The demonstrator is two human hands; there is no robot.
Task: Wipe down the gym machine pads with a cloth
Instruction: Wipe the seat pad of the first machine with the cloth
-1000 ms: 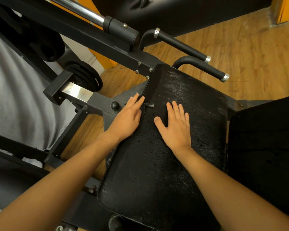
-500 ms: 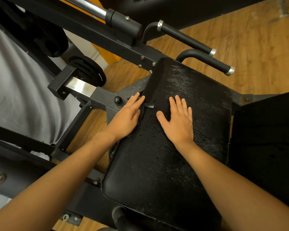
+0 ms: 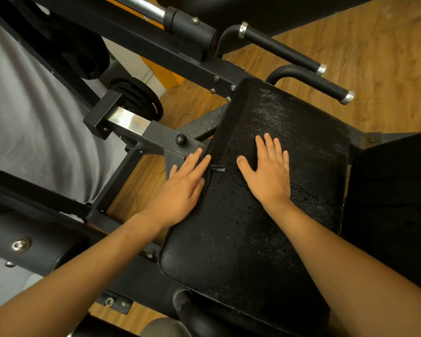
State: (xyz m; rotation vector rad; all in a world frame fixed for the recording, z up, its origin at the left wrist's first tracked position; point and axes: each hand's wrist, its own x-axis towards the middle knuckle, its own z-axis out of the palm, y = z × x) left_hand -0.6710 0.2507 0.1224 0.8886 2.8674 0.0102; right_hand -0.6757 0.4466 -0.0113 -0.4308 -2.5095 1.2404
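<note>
— Where's the pad?
— The black pad (image 3: 229,251) fills the frame's centre.
— And the hands?
— The left hand (image 3: 180,193) lies flat along its left edge, fingers straight, together. The right hand (image 3: 269,176) rests flat mid-pad, thumb spread.

Warm wood-plank floor (image 3: 365,40) ran under everything, its grain catching a soft, even light. Up at the back, an orange panel (image 3: 164,71) stood beside a pale strip of wall (image 3: 118,53). A grey surface (image 3: 34,132) with gentle folds filled the left side, cloth or cover, hard to say.
</note>
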